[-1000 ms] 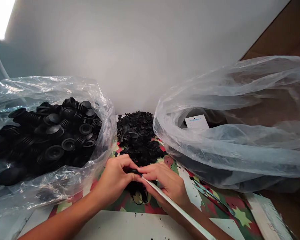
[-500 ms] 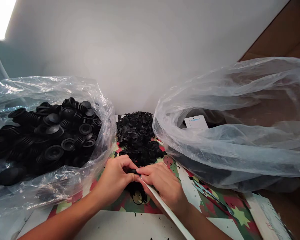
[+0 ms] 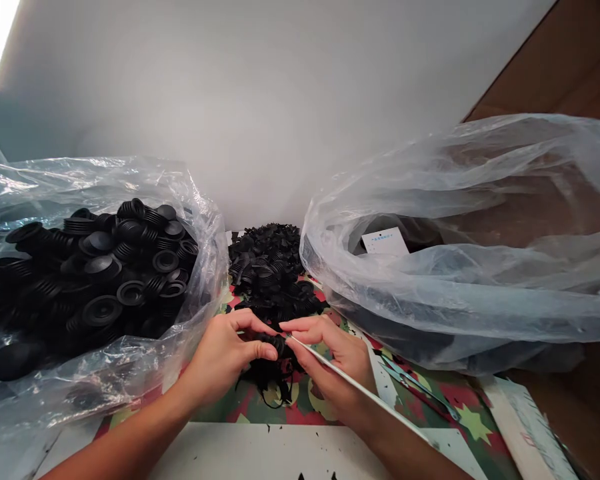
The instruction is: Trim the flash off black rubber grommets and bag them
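Observation:
In the middle of the view, my left hand (image 3: 226, 353) pinches a small black ribbed rubber part (image 3: 278, 344) between thumb and fingers. My right hand (image 3: 336, 363) is closed on a long thin white stick-like tool (image 3: 353, 382), whose tip meets the part. The tool's working end is too small to make out. Fingertips of both hands nearly touch over the part. Right behind them rises a pile of black rubber pieces and scraps (image 3: 267, 260). Some thin black strands (image 3: 275, 393) lie below my fingers.
On the left, a clear plastic bag (image 3: 207, 233) holds many black ribbed rubber parts (image 3: 105, 267). A second clear bag (image 3: 430, 287) on the right contains a white card (image 3: 385, 241). Scissors (image 3: 420, 387) lie on the patterned cloth (image 3: 325, 403). White sheet (image 3: 245, 453) is in front.
My thumbs and fingers have spread a little, and more of the black part shows between them. The white tool lies at a flatter angle. The view has shifted slightly right.

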Motion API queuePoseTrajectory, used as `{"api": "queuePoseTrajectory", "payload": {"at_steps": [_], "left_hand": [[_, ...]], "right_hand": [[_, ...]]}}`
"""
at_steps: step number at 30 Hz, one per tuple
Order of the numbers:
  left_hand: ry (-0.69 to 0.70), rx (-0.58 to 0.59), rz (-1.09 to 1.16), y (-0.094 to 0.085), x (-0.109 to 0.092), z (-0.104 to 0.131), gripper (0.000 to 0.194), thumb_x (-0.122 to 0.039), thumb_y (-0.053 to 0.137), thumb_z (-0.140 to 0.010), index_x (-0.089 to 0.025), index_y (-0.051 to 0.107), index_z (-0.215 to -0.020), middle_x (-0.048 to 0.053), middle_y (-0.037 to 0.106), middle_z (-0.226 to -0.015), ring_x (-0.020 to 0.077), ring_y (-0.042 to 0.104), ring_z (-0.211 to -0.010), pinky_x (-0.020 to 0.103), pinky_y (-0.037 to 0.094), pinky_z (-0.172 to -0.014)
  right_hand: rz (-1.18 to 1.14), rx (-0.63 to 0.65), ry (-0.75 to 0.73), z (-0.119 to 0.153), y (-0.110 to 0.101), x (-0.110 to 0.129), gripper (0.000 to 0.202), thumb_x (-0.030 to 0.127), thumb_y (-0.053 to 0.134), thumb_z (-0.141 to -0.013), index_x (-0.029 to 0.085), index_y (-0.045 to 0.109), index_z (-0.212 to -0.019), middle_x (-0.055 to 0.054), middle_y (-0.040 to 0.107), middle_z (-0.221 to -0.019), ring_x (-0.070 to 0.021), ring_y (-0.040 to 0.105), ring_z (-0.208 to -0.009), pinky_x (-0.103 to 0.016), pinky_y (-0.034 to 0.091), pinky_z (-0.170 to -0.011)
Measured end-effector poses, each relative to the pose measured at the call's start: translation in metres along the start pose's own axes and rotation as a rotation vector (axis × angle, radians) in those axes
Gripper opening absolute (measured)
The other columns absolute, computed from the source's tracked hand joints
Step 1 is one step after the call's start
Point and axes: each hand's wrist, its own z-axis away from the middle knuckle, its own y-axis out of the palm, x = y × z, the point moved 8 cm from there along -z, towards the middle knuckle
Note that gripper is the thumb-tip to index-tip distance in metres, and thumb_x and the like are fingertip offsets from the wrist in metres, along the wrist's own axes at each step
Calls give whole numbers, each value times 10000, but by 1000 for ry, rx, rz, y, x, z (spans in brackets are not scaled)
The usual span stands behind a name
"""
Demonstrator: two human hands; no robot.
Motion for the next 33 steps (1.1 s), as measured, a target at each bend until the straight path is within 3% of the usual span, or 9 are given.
{"api": "queuePoseTrajectory", "payload": {"at_steps": [6,12,26,28,31,33], "left_hand": [[-29,41,53,1,6,-2,238,-258,837,-603,-147,787,-807,8,658,-678,118,516,-540,215,417,-452],[26,-5,-1,-2,0,0,162,-282,834,-619,-153,768,-691,0,650,-648,110,519,-501,223,412,-452],[43,-14,-77,0,-2,2,71,-225,805,-624,-189,746,-642,-6,680,-658,147,563,-591,243,438,-528],[67,-1,-100,0,-5,2,78,-205,823,-611,-200,763,-660,1,689,-681,174,601,-671,252,459,-580],[144,57,-109,1,-13,1,172,-212,826,-640,-224,819,-811,40,752,-856,214,639,-820,281,503,-697],[138,93,-90,0,-13,1,247,-262,797,-704,-232,823,-947,49,743,-885,197,628,-757,281,506,-652]], "right_hand": [[-25,-23,57,0,-4,-8,110,224,658,-915,233,667,-806,-50,783,-889,-201,737,-802,-317,567,-731],[-15,39,-161,3,3,13,119,142,638,-923,234,661,-851,-41,791,-937,-184,735,-828,-318,554,-758],[178,34,-398,4,12,28,164,82,585,-931,219,639,-862,-48,795,-887,-181,729,-786,-322,509,-722],[204,14,-343,1,10,22,172,84,569,-937,220,638,-858,-45,788,-903,-183,722,-795,-326,500,-742],[134,-54,-95,-6,-2,-3,148,144,589,-930,223,634,-814,-41,774,-919,-184,715,-809,-314,507,-745],[34,-89,71,-8,-8,-20,156,210,610,-914,223,624,-759,-36,755,-882,-177,695,-764,-291,512,-697]]}}
